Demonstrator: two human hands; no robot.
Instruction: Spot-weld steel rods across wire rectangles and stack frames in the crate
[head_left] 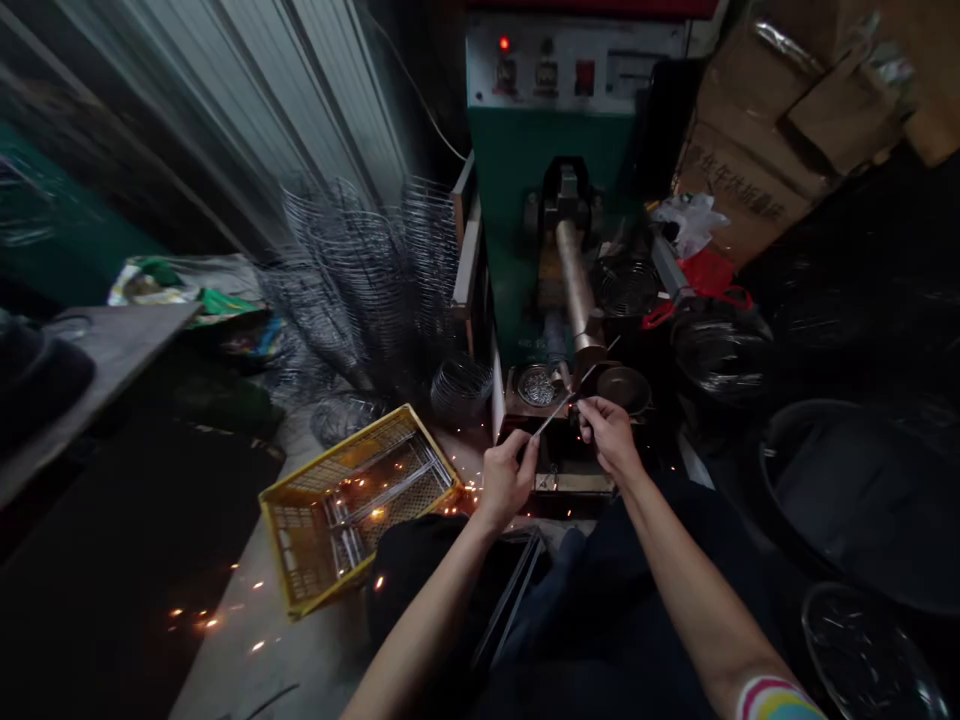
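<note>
My left hand (pixel 508 478) is closed in a pinch on the near end of a thin metal rod (pixel 553 414). The rod slants up and right to the welding tip of a green spot welder (pixel 510 250). Close to that tip, my right hand (pixel 609 437) has thumb and fingers pressed together; what they hold is too small and dark to make out. Above both hands reaches the welder's thick copper-coloured arm (pixel 576 275). A round dish of small metal pieces (pixel 538 386) sits left of the tip. Orange sparks scatter low to the left.
A yellow plastic crate (pixel 281 545) with metal rods stands at left. Behind it rise stacks of wire rings (pixel 352 260). Cardboard boxes (pixel 750 170) are piled at upper right, above a red bag (pixel 709 275). A large dark tub (pixel 772 470) stands at right. Long rods (pixel 510 600) lie by my lap.
</note>
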